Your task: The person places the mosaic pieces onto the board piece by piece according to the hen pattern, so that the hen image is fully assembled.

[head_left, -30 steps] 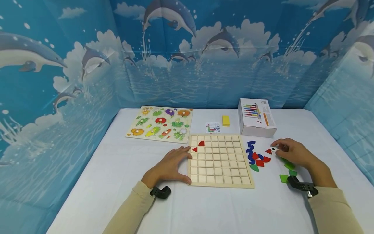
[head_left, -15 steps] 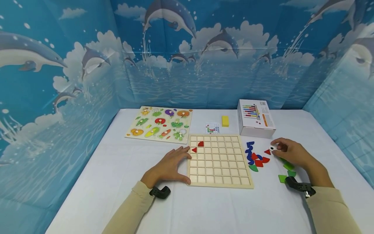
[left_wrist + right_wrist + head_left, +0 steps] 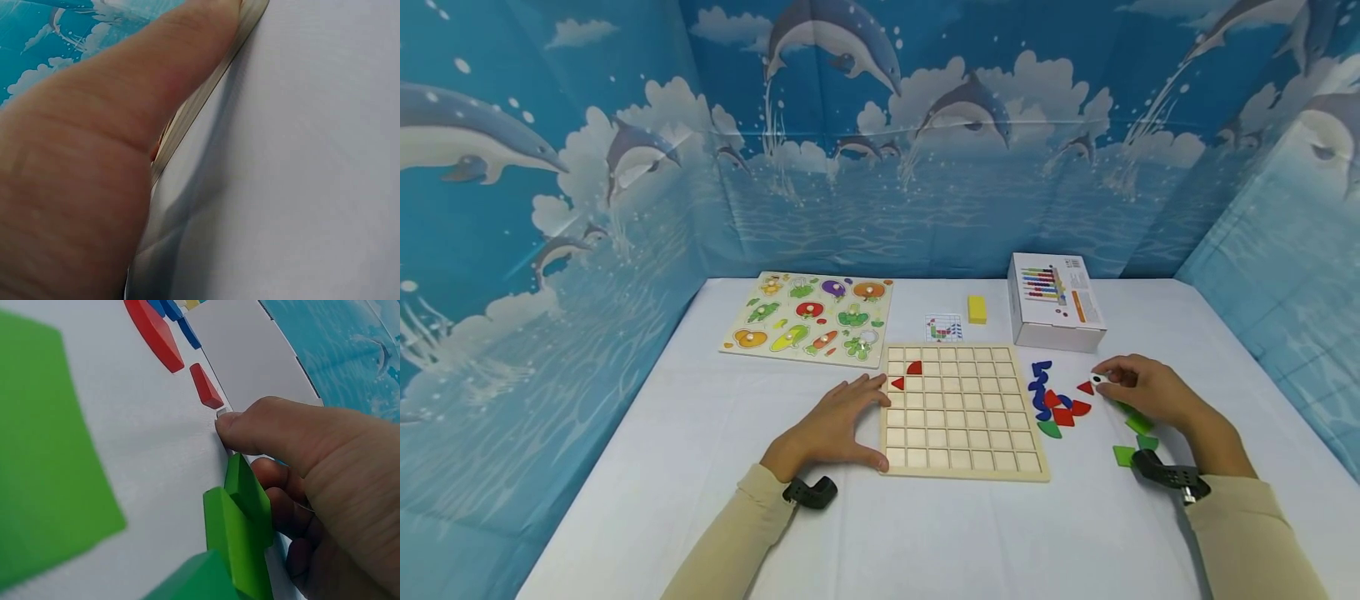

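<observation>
Spread fingers and thumb of my left hand [image 3: 837, 425] rest along the left edge of a wooden grid board [image 3: 967, 477]. In the left wrist view, the thumb [image 3: 181, 50] presses the board's side [image 3: 200, 97]. On the board lie a red quarter-circle piece [image 3: 914, 367] and a red triangle [image 3: 898, 383], both near its upper left. My right hand [image 3: 1157, 392] pinches a small white piece with a black dot [image 3: 1097, 379] between thumb and fingers, low over the table; the fingers hide part of it. Beside it lies another red triangle [image 3: 1086, 388].
Blue pieces [image 3: 1039, 387], red pieces [image 3: 1063, 417] and green pieces [image 3: 1123, 456] lie scattered right of the board. Behind stand a white box [image 3: 1058, 337], a yellow block [image 3: 977, 309] and a picture card [image 3: 943, 327]. A vegetable puzzle [image 3: 805, 321] lies at back left. Dolphin-print curtains [image 3: 865, 200] border the table.
</observation>
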`<state>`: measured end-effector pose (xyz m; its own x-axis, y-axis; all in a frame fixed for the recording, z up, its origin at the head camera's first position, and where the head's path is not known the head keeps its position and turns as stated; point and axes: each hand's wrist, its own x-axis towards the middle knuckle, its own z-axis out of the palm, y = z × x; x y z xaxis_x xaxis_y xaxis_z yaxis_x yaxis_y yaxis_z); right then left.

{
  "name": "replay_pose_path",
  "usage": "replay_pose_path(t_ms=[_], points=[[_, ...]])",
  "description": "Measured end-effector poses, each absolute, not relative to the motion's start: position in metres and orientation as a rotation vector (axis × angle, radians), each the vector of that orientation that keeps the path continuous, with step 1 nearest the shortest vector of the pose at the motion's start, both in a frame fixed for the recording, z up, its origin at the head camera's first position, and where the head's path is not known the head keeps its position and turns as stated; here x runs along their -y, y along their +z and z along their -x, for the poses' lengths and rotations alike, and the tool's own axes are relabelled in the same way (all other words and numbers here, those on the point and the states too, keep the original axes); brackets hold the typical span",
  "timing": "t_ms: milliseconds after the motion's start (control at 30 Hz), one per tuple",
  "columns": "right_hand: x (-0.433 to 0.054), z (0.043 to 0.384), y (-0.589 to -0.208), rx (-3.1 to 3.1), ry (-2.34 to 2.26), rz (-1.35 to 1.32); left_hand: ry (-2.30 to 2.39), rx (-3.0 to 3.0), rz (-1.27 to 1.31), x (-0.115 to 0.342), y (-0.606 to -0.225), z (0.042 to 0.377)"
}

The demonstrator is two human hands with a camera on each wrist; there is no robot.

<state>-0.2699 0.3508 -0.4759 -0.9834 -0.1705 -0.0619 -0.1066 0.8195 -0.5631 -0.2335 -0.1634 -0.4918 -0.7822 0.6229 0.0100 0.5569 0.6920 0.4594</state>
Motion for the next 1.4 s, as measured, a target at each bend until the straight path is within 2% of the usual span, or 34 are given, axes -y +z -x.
replay_pose_path(t_ms=[1000, 1400], points=[[-0.351, 0.274, -0.474, -2.912, -0.858, 0.231, 0.679, -2.742, -0.961, 0.162, -0.489, 0.233], [-0.332, 0.276, -0.462, -2.973, -0.983, 0.368, 0.676, -2.741, -0.943, 0.161, -0.488, 0.233]])
